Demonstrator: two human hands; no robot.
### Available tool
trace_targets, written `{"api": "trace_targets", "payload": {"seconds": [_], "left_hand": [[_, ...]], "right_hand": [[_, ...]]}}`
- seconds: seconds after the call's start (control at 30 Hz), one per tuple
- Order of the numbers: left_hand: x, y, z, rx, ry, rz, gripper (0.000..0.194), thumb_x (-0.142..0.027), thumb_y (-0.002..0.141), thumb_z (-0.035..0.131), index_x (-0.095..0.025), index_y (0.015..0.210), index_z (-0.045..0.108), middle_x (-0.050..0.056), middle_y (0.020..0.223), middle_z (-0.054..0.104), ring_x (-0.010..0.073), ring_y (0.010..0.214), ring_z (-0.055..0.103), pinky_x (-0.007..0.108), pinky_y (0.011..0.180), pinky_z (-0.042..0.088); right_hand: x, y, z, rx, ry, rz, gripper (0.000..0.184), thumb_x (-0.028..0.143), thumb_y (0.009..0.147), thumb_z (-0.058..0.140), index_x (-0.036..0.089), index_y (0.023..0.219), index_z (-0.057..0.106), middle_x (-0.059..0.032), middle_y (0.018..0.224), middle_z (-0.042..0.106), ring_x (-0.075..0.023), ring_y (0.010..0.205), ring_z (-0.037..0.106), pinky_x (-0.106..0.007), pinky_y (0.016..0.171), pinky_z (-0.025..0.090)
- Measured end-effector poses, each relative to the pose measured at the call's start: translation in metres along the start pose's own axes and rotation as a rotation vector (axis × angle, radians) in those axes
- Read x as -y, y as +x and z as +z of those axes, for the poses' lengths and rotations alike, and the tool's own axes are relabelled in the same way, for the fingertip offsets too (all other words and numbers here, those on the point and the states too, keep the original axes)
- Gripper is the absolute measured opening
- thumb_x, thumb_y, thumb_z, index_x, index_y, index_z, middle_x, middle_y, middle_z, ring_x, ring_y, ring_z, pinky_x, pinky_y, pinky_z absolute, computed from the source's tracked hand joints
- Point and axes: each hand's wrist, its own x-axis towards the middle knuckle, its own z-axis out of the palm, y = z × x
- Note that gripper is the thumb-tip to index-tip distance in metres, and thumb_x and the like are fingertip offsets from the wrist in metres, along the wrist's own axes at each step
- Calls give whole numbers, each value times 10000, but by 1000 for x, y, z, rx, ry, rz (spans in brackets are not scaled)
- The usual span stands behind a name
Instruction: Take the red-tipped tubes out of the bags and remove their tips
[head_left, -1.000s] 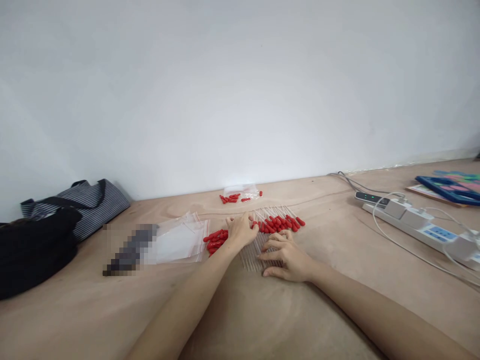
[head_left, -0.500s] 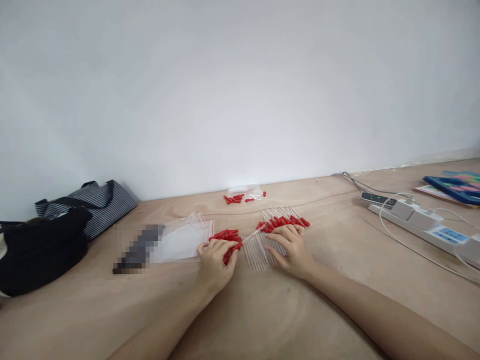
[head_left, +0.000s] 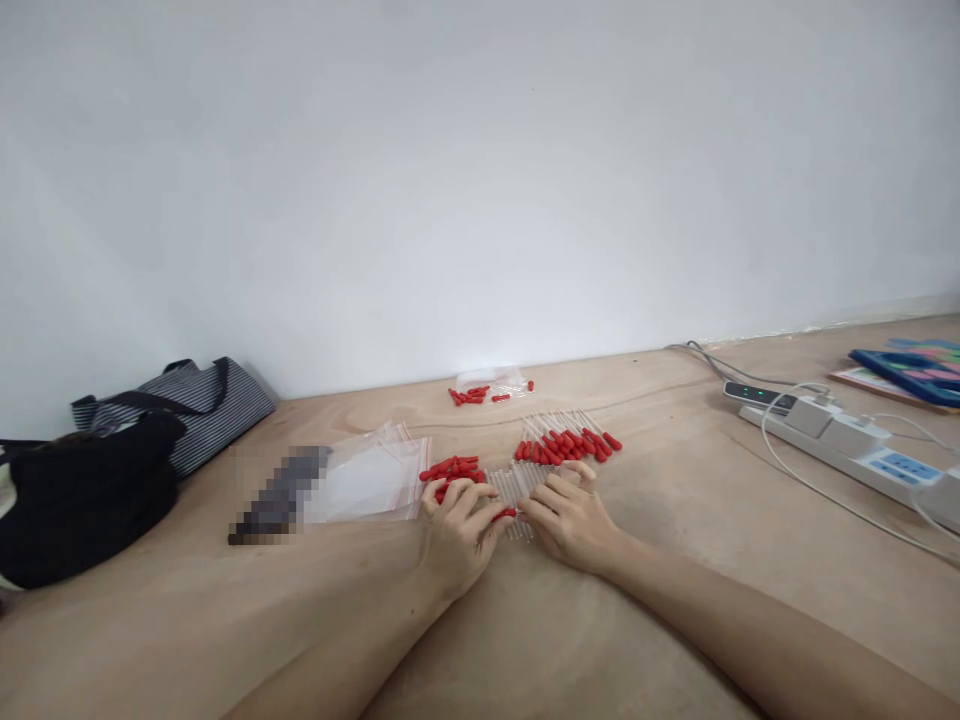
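Near the middle of the table my left hand [head_left: 463, 530] pinches a red rubber dropper bulb [head_left: 505, 513] between thumb and fingers. My right hand [head_left: 571, 515] faces it, fingertips closed on a thin glass tube that they mostly hide, its end at the bulb's mouth. Beneath and between the hands lies a row of clear glass tubes [head_left: 507, 486]. A pile of loose red bulbs [head_left: 452, 468] sits just beyond my left hand, partly covered by it. Past my right hand, droppers [head_left: 570, 442] with red bulbs fitted lie side by side, bulbs toward me.
Clear zip bags [head_left: 367, 478] lie left of the bulbs, beside a pixelated dark object [head_left: 281, 497]. More red bulbs and a small bag [head_left: 491, 380] are near the wall. Black and striped bags [head_left: 225, 405] stand left; a power strip [head_left: 855, 450] with cables is right.
My right hand has drawn back from the fitted droppers toward the glass tubes. My left hand has moved right from the pile with a red bulb, and the hands now meet.
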Motion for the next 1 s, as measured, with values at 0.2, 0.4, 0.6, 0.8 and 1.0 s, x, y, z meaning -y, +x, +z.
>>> {"api": "trace_targets", "payload": {"seconds": [0.2, 0.4, 0.6, 0.8, 1.0], "left_hand": [[1, -2, 1, 12, 28, 42, 83, -281, 755, 595, -245, 682, 614, -13, 855, 669, 194, 866, 539, 441, 876, 219], [0, -4, 0, 17, 49, 79, 86, -241, 758, 585, -237, 674, 603, -17, 838, 666, 190, 878, 540, 452, 899, 215], [0, -4, -1, 20, 18, 55, 119, -240, 783, 541, -237, 688, 612, -3, 794, 664, 185, 856, 546, 442, 892, 227], [5, -3, -4, -4, -36, 6, 175, -250, 815, 487, -251, 706, 624, -9, 770, 668, 181, 817, 547, 420, 857, 232], [29, 3, -12, -34, 47, -167, 156, -300, 810, 495, -264, 774, 643, 11, 806, 659, 190, 802, 552, 385, 767, 257]], "right_hand": [[-1, -4, -4, 88, -22, -65, 220, 125, 771, 446, 241, 892, 589, 4, 665, 527, -144, 696, 419, -359, 785, 168], [-1, -3, -10, 123, 0, -65, 276, 137, 757, 467, 266, 977, 574, 3, 651, 531, -143, 672, 403, -352, 743, 181], [0, 1, -12, 166, 25, -62, 332, 147, 778, 471, 289, 1067, 551, 2, 648, 531, -146, 671, 412, -346, 741, 195], [-11, 1, -17, 269, 49, -54, 442, 123, 768, 466, 336, 1153, 499, 5, 658, 548, -145, 670, 431, -340, 730, 200], [-20, -3, -16, 268, 142, 159, 431, 55, 765, 369, 159, 1174, 457, -54, 808, 594, -158, 724, 469, -306, 707, 231]]}}
